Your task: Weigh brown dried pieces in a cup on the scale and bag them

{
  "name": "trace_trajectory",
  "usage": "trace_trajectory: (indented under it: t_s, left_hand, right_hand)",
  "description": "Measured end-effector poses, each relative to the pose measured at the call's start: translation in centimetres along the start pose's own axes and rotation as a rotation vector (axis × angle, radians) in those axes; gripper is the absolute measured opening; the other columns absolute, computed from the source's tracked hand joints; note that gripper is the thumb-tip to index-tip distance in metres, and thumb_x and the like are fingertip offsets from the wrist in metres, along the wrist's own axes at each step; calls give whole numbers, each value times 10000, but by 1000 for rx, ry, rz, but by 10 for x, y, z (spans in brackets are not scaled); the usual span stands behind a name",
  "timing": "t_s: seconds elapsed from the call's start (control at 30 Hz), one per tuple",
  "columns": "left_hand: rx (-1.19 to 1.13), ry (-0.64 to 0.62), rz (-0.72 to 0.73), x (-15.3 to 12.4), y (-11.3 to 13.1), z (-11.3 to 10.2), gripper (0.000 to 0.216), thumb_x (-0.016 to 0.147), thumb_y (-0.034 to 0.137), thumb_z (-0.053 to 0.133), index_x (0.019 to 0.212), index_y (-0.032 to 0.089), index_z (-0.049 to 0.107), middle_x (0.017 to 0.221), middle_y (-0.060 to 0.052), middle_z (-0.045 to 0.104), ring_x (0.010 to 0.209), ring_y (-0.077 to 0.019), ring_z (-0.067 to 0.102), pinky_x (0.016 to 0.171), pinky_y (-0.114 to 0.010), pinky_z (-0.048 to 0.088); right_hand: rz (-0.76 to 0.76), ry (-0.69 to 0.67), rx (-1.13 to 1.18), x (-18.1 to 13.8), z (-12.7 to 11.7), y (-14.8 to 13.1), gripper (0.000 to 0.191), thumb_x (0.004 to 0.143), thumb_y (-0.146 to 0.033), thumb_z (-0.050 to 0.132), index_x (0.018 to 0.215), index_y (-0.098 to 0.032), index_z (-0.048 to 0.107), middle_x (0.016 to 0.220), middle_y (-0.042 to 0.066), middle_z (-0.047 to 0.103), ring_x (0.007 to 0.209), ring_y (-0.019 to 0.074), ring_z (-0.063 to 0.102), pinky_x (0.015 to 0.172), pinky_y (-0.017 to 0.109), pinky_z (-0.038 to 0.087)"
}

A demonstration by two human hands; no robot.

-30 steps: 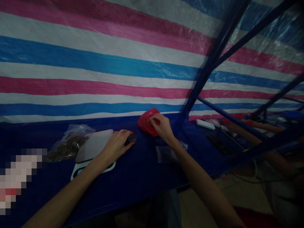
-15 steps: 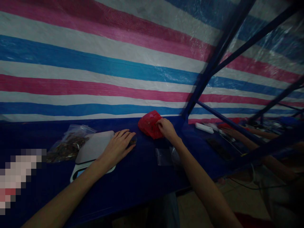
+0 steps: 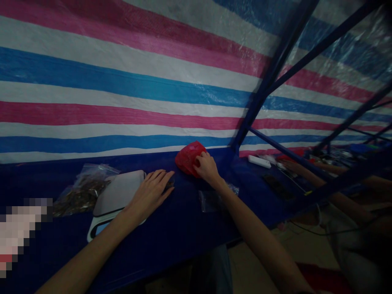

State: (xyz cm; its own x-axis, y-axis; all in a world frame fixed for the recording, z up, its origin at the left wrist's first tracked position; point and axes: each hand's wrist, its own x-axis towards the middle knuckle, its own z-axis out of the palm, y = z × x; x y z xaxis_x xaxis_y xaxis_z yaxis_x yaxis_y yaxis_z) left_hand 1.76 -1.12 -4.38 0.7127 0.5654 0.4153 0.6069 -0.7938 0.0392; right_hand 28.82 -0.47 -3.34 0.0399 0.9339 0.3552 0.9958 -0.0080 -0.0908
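**While the left grip (image 3: 151,192) lies flat, the right grip (image 3: 206,167) closes on the red bag (image 3: 186,158)**

Where the blue counter (image 3: 171,232) meets the striped tarp wall (image 3: 122,81), the red bag sits at the far edge, a little right of centre. My right grip is on its right side, fingers curled into the crumpled plastic and closed on it. The bag looks to be resting on the counter.

My left grip lies palm down with the fingers spread and straight, holding nothing. Its heel rests on the right edge of the scale (image 3: 118,192), on the grey platter. The fingertips reach past it toward a small dark thing (image 3: 170,185) on the counter, too dim for me to make out.

Just left of the scale lies a clear bag of brown pieces (image 3: 82,192), its edge against the platter. A small clear bag (image 3: 210,200) lies flat on the counter on the near side of the red bag, partly under my right forearm.

Just right of the red bag a blue metal frame (image 3: 266,83) rises from the counter. Beyond it another person's forearm (image 3: 301,169) rests on the counter, with a white bar-shaped thing (image 3: 259,161) and a dark flat thing (image 3: 277,187) close by.
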Motion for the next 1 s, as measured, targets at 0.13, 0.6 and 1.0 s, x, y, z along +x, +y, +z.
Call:
trace_trajectory:
  t_s: [0.13,0.6,1.0]
  left_hand:
    - [9,19,3,-1,-1,4,435,1001,366,478,1398,189,494,1294,-129,633,1215,-288,567,1016,-474,469]
    - [1,39,5,-2,-5,6,422,1014,342,444,1405,187,481,1269,-130,633,1188,-278,568,984,-447,478]
    - [-40,24,6,0,-3,1,421,1008,344,447,1401,197,482,1260,-127,636,1199,-279,561,1009,-475,470]
  right_hand:
    - [-18,91,76,-4,5,-3,123,926,-205,535,891,-198,652,1044,125,640,1026,275,557,850,377,451]
    - [183,208,761,-7,-11,-1,91,809,-274,503,746,-236,449,652,-46,539,612,153,516,594,264,359]
    - [147,153,598,-6,3,3,208,859,-238,534,1067,-215,538,908,33,689,803,201,654,720,280,461]
